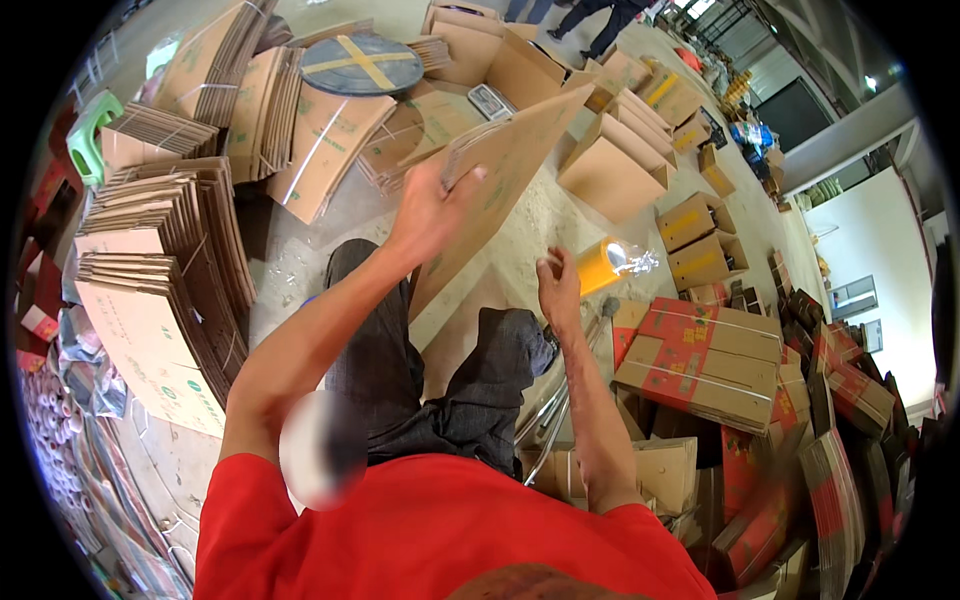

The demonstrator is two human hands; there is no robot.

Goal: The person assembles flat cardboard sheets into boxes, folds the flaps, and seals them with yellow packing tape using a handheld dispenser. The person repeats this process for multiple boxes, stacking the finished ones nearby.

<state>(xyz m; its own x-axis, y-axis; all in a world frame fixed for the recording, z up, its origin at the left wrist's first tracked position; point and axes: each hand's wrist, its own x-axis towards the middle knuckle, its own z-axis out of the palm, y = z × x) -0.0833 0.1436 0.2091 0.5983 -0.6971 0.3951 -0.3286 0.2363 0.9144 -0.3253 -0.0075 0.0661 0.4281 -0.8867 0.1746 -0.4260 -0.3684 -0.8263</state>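
My left hand [432, 218] is closed on the upper edge of a flat, folded cardboard carton [505, 180]. The carton stands tilted in front of my knees, with its lower end by my left leg. To the right, my right hand [558, 290] is raised above my right knee, its fingers loosely bent with a gap between thumb and fingers and nothing seen in them. Just beyond it is a yellow cylinder [598, 267] with crumpled clear plastic at its far end. The back of the hand overlaps its near side, and whether they touch I cannot tell.
Strapped stacks of flat cartons [150, 290] rise at my left. A round grey lid [362, 66] with crossed tape lies behind them. Opened boxes [615, 170] stand ahead on the right, and red-and-brown carton bundles [700, 355] lie by my right arm. A person's legs [605, 25] show far off.
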